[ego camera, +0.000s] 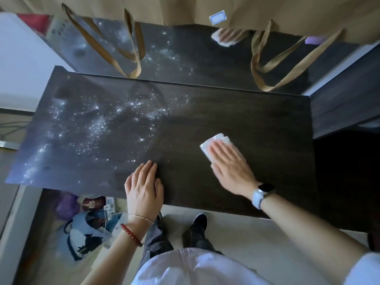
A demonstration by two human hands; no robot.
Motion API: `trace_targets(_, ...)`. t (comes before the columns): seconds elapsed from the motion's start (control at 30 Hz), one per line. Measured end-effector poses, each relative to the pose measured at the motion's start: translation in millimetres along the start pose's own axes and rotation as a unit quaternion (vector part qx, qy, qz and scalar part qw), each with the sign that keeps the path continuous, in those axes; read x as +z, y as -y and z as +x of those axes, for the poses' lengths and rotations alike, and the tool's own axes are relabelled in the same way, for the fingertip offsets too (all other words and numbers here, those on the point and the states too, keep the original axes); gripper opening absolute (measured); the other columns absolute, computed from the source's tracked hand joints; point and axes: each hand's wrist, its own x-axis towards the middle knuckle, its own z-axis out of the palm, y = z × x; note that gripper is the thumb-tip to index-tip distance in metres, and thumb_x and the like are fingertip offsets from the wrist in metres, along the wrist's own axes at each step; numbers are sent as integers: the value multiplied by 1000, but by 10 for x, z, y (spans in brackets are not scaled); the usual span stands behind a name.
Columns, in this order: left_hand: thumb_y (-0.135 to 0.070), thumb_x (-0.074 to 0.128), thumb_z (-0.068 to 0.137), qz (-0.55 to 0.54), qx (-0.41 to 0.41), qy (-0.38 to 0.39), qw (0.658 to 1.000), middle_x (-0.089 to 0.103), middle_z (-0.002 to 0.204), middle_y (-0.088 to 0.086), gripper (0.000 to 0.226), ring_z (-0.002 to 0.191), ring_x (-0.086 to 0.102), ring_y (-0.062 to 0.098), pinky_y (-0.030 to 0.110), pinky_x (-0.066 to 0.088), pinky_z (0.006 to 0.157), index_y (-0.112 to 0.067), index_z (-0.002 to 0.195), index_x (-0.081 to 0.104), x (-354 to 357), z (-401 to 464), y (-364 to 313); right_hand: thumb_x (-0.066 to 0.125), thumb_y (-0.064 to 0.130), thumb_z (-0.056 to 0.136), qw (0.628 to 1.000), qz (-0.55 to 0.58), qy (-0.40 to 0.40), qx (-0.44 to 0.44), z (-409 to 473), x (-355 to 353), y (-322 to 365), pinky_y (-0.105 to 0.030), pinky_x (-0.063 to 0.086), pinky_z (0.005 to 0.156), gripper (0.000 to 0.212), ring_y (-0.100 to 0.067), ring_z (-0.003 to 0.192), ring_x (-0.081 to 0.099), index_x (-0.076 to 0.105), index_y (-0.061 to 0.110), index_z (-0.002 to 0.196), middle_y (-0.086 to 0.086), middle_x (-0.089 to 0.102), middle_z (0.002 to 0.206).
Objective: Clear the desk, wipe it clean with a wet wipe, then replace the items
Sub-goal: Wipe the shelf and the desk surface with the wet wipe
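Note:
A dark wood desk (257, 112) fills the middle of the head view, with bright droplets and wet streaks glinting across its left half. My right hand (230, 163) lies flat, fingers straight, pressing a folded white wet wipe (216, 140) onto the right part of the desk. My left hand (145, 186) rests flat on the desk's front edge, fingers straight, holding nothing. No other items lie on the desk top.
A mirror (185, 54) behind the desk reflects the surface, my hand and tan curtain ties (131, 58). Bags and a purple bundle (67, 204) lie on the floor at lower left. A dark shelf (345, 103) stands to the right. My feet (195, 225) stand below the desk edge.

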Motion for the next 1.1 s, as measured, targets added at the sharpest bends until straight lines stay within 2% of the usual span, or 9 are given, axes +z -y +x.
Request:
trace_targets(0.1,-29,33,84,20,-11,10,1000,55,130,10,48,124,40,24,42,19,104,-8,120,57,17,-112,66,16,35,90,966,32,-17,256,241,-63,-160,-43,22,110,62,-36,130,40,40,0,135,-23,42,141)
trace_targets(0.17,-31,32,84,20,-31,8,999,51,134,10,51,127,34,24,44,16,106,-9,124,54,7,-120,149,18,34,86,952,56,-27,300,460,-67,218,-43,15,112,63,-35,133,37,40,1,136,-23,39,142)
trace_targets(0.33,-38,23,82,0,-106,13,994,36,145,10,62,136,25,29,50,12,110,-9,133,43,-93,-43,515,34,34,80,994,94,16,61,475,83,1624,-39,12,112,61,-28,136,34,42,10,136,-11,43,143)
trace_targets(0.47,-33,28,85,-8,-133,-1,991,31,148,9,58,138,20,29,51,11,110,-9,136,39,-254,45,903,35,30,82,995,88,26,35,234,125,1487,-39,17,111,57,-27,134,37,44,8,134,-11,44,142)
trace_targets(0.53,-31,30,84,-17,-135,8,991,28,150,9,57,140,16,28,51,9,111,-9,137,37,-318,106,1090,33,27,86,988,55,-11,147,82,137,1246,-42,21,112,54,-32,132,39,43,5,135,-15,44,142)
trace_targets(0.63,-33,28,84,-22,-136,31,990,20,152,8,60,141,9,28,50,4,112,-11,139,33,-402,193,1401,20,30,89,930,43,-34,364,-3,123,1165,-49,25,111,59,-38,133,35,39,2,137,-23,39,143)
trace_targets(0.73,-35,26,83,-22,-123,53,991,15,154,7,63,142,5,27,50,1,112,-12,141,29,-520,284,1834,6,38,84,874,65,-34,481,273,148,1563,-48,11,114,71,-34,140,21,27,4,143,-20,27,150)
trace_targets(0.93,-38,27,80,-27,-134,54,989,13,155,6,67,142,3,24,50,0,112,-15,143,25,-813,385,2796,27,35,87,922,71,-49,378,1194,327,3194,-46,12,110,61,-35,133,36,39,2,137,-19,39,144)
trace_targets(1.1,-36,30,91,-69,-188,77,977,21,153,5,56,141,11,20,45,1,112,-14,143,25,-1077,521,3562,25,38,89,971,113,-13,212,1977,398,4468,-43,11,112,60,-27,139,27,36,6,139,-12,34,148)
